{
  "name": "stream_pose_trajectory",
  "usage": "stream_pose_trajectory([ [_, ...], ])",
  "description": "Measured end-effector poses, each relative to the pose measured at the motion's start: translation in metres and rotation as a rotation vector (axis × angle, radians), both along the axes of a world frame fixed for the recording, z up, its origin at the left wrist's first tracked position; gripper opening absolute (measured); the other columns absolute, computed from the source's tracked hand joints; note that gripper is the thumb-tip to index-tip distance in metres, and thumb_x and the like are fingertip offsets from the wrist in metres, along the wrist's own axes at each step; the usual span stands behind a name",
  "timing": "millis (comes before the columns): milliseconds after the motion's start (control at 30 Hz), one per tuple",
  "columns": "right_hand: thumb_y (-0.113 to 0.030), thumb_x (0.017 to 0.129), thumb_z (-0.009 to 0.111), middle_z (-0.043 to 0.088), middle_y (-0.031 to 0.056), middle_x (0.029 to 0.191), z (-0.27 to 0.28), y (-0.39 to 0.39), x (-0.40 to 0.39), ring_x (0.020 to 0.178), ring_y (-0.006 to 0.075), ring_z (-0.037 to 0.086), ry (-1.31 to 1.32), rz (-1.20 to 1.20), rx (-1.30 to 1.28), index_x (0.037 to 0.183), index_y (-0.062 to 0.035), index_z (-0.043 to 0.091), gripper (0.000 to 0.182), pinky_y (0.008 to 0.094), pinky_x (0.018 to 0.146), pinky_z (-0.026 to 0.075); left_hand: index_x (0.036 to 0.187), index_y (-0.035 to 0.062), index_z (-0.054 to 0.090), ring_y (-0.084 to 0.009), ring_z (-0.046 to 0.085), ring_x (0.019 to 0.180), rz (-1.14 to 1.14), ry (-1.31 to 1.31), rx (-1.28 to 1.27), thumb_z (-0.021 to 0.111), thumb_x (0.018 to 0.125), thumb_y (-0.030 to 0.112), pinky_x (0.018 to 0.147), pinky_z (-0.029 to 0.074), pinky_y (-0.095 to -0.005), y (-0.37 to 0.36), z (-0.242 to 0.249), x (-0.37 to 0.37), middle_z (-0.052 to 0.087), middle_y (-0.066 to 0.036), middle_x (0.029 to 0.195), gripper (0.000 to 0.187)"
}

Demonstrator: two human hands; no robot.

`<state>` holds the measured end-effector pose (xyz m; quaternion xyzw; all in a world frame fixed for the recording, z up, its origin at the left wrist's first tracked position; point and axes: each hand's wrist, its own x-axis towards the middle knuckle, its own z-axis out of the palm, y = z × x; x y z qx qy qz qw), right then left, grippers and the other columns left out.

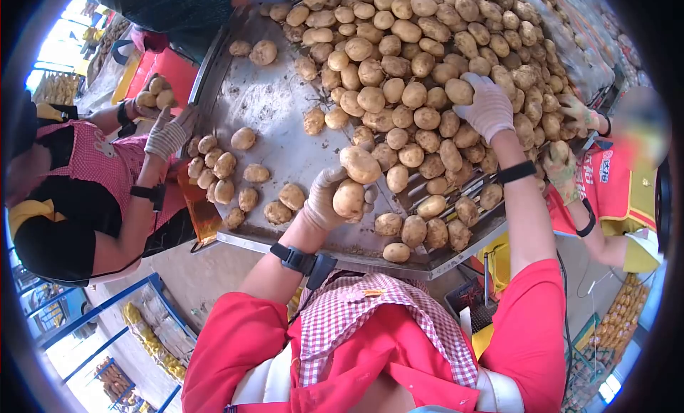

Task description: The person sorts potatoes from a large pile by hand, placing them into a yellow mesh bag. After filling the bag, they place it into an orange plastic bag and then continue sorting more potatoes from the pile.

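My left hand (pixel 329 199), in a striped glove, is wrapped round two potatoes (pixel 360 165) above the metal table's front part. Out over the big pile of potatoes (pixel 406 74), my right hand (pixel 486 108), gloved too, has its fingers on a potato (pixel 459 91). Loose potatoes (pixel 413 230) lie by the slotted part of the metal table (pixel 263 99), between my arms. A smaller group of potatoes (pixel 214 163) rests near the table's left edge.
At the left, a co-worker in a checked apron (pixel 100 156) holds several potatoes (pixel 155 92). Another person's gloved hands (pixel 563 172) are at the table's right edge. A further person stands at the top left. Plastic sheeting (pixel 570 35) lies at the upper right.
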<state>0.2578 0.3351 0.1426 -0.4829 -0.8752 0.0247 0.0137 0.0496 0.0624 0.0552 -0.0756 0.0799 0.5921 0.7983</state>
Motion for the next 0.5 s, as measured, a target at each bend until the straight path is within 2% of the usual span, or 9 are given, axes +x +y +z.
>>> stream_pose_trajectory([
  [100, -0.034, 0.068, 0.084, 0.065, 0.0172, 0.117, 0.003, -0.023, 0.016, 0.107, 0.0364, 0.062, 0.19, -0.004, -0.158, 0.127, -0.0107, 0.058, 0.068, 0.0423, 0.095, 0.05, 0.147, 0.0151, 0.04, -0.0299, 0.062, 0.09, -0.04, 0.038, -0.007, 0.068, 0.082, 0.037, 0.07, 0.054, -0.0441, 0.001, -0.004, -0.001, 0.054, -0.015, 0.137, 0.074],
  [133, -0.034, 0.065, 0.087, 0.068, 0.0178, 0.112, 0.01, -0.036, 0.02, 0.105, 0.0353, 0.064, 0.314, -0.052, -0.301, 0.124, -0.0073, 0.061, 0.069, 0.0388, 0.092, 0.051, 0.147, 0.0124, 0.039, -0.0329, 0.06, 0.1, -0.058, -0.063, 0.001, 0.067, 0.083, 0.041, 0.078, 0.053, -0.0495, -0.001, -0.013, -0.002, 0.051, -0.016, 0.14, 0.076],
  [200, -0.033, 0.064, 0.091, 0.068, 0.0139, 0.112, -0.012, -0.073, 0.034, 0.105, 0.0208, 0.064, 0.838, -0.129, -0.635, 0.123, 0.0011, 0.059, 0.075, 0.0315, 0.092, 0.052, 0.148, 0.0097, 0.038, -0.036, 0.058, 0.11, -0.085, -0.168, 0.018, 0.065, 0.084, 0.044, 0.087, 0.052, -0.0548, 0.003, -0.011, 0.006, 0.048, -0.016, 0.143, 0.078],
  [267, -0.034, 0.068, 0.091, 0.064, 0.0093, 0.115, -0.022, -0.125, 0.031, 0.102, 0.0186, 0.062, 1.174, -0.137, -0.912, 0.127, -0.0025, 0.056, 0.075, 0.0293, 0.093, 0.053, 0.142, 0.0055, 0.044, -0.0402, 0.053, 0.122, -0.075, 0.057, -0.13, 0.062, 0.086, 0.049, 0.099, 0.043, -0.0674, 0.002, 0.024, 0.026, 0.052, -0.015, 0.14, 0.073],
  [300, -0.032, 0.071, 0.089, 0.063, 0.0076, 0.111, -0.009, -0.151, 0.021, 0.103, 0.0187, 0.061, 1.196, -0.151, -0.932, 0.125, -0.0028, 0.057, 0.07, 0.0301, 0.092, 0.053, 0.144, 0.0096, 0.042, -0.041, 0.043, 0.134, -0.111, -0.029, -0.077, 0.06, 0.086, 0.053, 0.108, 0.024, -0.0758, -0.002, 0.019, 0.031, 0.043, -0.015, 0.149, 0.074],
  [367, -0.029, 0.073, 0.088, 0.06, 0.0076, 0.115, -0.035, -0.19, 0.011, 0.107, 0.0176, 0.059, 1.199, -0.083, -0.838, 0.122, -0.0026, 0.057, 0.064, 0.0311, 0.091, 0.053, 0.144, 0.0148, 0.042, -0.0383, 0.042, 0.135, -0.122, -0.06, -0.086, 0.062, 0.082, 0.063, 0.109, 0.023, -0.074, -0.005, 0.018, 0.043, 0.044, -0.011, 0.148, 0.081],
  [400, -0.031, 0.073, 0.087, 0.059, 0.0109, 0.118, -0.018, -0.211, -0.001, 0.109, 0.0225, 0.058, 1.264, -0.251, -0.926, 0.12, -0.0031, 0.059, 0.061, 0.0376, 0.093, 0.051, 0.143, 0.0161, 0.043, -0.0355, 0.042, 0.134, -0.119, -0.082, -0.043, 0.063, 0.08, 0.067, 0.11, 0.023, -0.0712, -0.005, 0.019, 0.046, 0.045, -0.009, 0.148, 0.084],
  [467, -0.038, 0.073, 0.085, 0.058, 0.0152, 0.121, -0.041, -0.212, 0.002, 0.112, 0.0305, 0.056, 0.866, 0.058, -0.511, 0.119, -0.0035, 0.061, 0.062, 0.0438, 0.097, 0.046, 0.141, 0.019, 0.045, -0.0275, 0.044, 0.132, 0.035, 0.333, 0.017, 0.068, 0.074, 0.071, 0.114, 0.021, -0.0616, -0.018, 0.001, 0.043, 0.048, -0.003, 0.144, 0.088],
  [500, -0.044, 0.073, 0.082, 0.058, 0.0175, 0.122, -0.036, -0.206, 0.0, 0.112, 0.0365, 0.053, 0.718, 0.149, -0.484, 0.119, -0.0032, 0.062, 0.066, 0.0455, 0.1, 0.042, 0.142, 0.0205, 0.044, -0.0246, 0.043, 0.133, -0.059, 0.634, 0.132, 0.071, 0.071, 0.07, 0.114, 0.021, -0.0556, -0.025, -0.005, 0.032, 0.049, 0.0, 0.143, 0.09],
])
